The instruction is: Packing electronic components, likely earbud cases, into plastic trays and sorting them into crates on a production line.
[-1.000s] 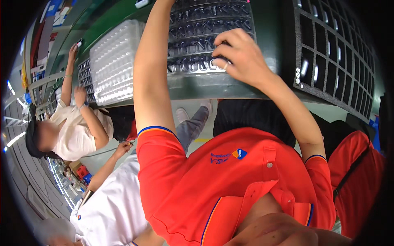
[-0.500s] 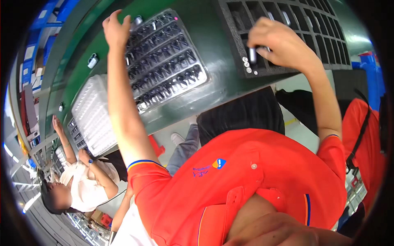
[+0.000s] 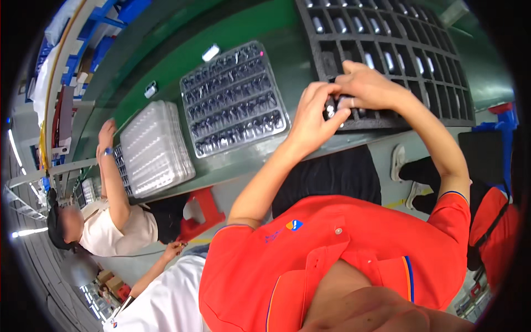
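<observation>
My left hand (image 3: 316, 117) and my right hand (image 3: 369, 88) meet over the near left corner of a black foam tray (image 3: 325, 52). The left fingers and thumb curl around a small dark spot with shiny round bits (image 3: 331, 109). I cannot tell whether these are held or lie on the foam. My right fingers are bent and pressed together, with a pale glint at their tips; what they hold is hidden. Shiny silver-grey rounded pieces (image 3: 340, 25) stand in many foam pockets. Left of my hands lies a clear plastic tray (image 3: 194, 145) with rows of small black parts (image 3: 232, 99).
Two small pale cases, one nearer (image 3: 211, 53) and one farther left (image 3: 151, 89), lie on the green table (image 3: 260, 22). A stack of clear trays (image 3: 152, 149) stands at its left. Beyond it works a person in white (image 3: 119, 227). A red stool (image 3: 202, 216) stands below.
My left hand has left the far edge of the black-parts tray and come right, to my right hand. A pale case now lies by that edge. The whole view has shifted.
</observation>
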